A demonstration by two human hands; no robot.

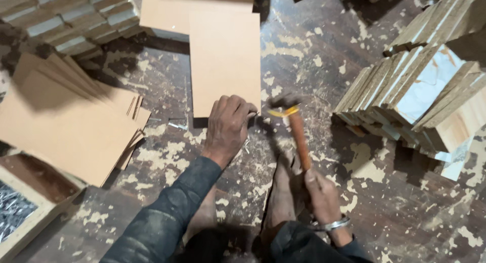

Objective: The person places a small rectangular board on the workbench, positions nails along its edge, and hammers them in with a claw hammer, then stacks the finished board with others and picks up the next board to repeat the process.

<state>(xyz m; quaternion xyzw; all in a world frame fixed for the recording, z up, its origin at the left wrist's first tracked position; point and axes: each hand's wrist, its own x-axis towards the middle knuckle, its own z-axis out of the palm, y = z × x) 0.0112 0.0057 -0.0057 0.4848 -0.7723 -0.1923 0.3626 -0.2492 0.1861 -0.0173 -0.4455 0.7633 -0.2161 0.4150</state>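
Both hands are closed: a thin, stiff, light tan rectangular board on the paint-flecked floor is pinned at its near edge by the left hand, while a wooden-handled hammer, seemingly head-heavy, is gripped low by the right hand.

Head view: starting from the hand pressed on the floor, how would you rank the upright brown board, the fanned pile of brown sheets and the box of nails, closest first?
From the left hand:
1. The upright brown board, directly ahead, its lower edge at the fingers.
2. The fanned pile of brown sheets, off to the left on the floor.
3. The box of nails, at the far left lower corner, beyond the pile.
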